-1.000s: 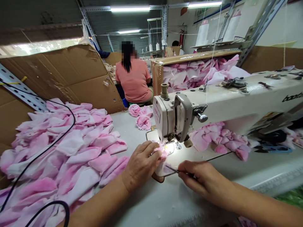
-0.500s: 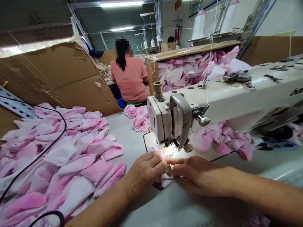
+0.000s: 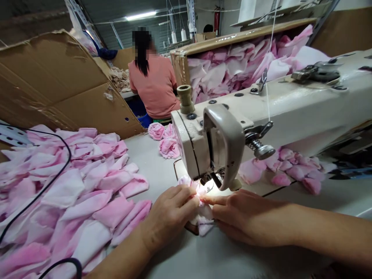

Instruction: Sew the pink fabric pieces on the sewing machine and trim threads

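Observation:
A small pink-and-white fabric piece (image 3: pixel 205 217) lies under the lit needle area of the sewing machine (image 3: pixel 305 102). My left hand (image 3: pixel 170 213) is closed on its left side, fingertips pressed together close to the presser foot. From the right, my right hand (image 3: pixel 247 217) pinches the same fabric, its index finger stretched toward the left fingertips and the other fingers curled. A thin dark sliver shows by the right fingers; what it is I cannot make out. The needle tip and part of the fabric are hidden behind the fingers and the machine head.
Loose pink-and-white fabric pieces (image 3: pixel 78 193) are heaped at the left, with a black cable (image 3: pixel 65 155) across them. Rolled fabric roses (image 3: pixel 168 148) sit behind the needle. More pink pieces (image 3: pixel 286 166) lie under the machine arm. Beyond are a filled cardboard box (image 3: pixel 180 69) and a seated person (image 3: pixel 154 87).
The view has moved closer and tilted down, so the machine head looks larger. Both hands keep their hold on the fabric at the needle, with little visible shift.

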